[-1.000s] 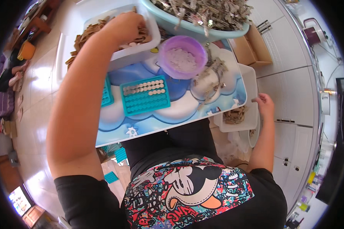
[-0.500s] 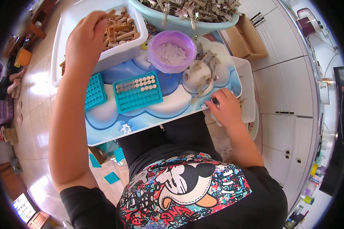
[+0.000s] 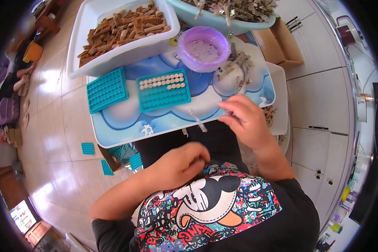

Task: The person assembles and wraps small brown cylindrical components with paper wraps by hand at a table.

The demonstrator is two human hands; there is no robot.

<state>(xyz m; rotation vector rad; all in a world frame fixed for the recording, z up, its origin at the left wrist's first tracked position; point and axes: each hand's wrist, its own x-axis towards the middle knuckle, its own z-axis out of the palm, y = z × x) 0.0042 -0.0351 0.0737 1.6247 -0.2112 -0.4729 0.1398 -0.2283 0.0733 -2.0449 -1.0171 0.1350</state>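
My left hand is low in front of my shirt, its fingers curled; what they hold, if anything, is hidden. Over the table's front right edge is my right hand, thumb and forefinger apart, other fingers bent. A pale, thin translucent strip, blurred, shows at the front edge, left of these fingertips. Behind it lies a teal tray of round cavities; its far rows hold several white discs. A second teal tray, without discs, is to its left. A purple bowl holds white pieces.
A white bin of brown stick-like pieces stands at the far left. Behind the bowl is a pale green basin heaped with dried-looking bits. Scraps litter the table's right side. A cardboard box and small teal trays are beyond the table.
My left hand has come down from the brown pieces to my shirt front. My right thumb and forefinger have parted from a small dark thing. The pale strip now shows at the table edge.
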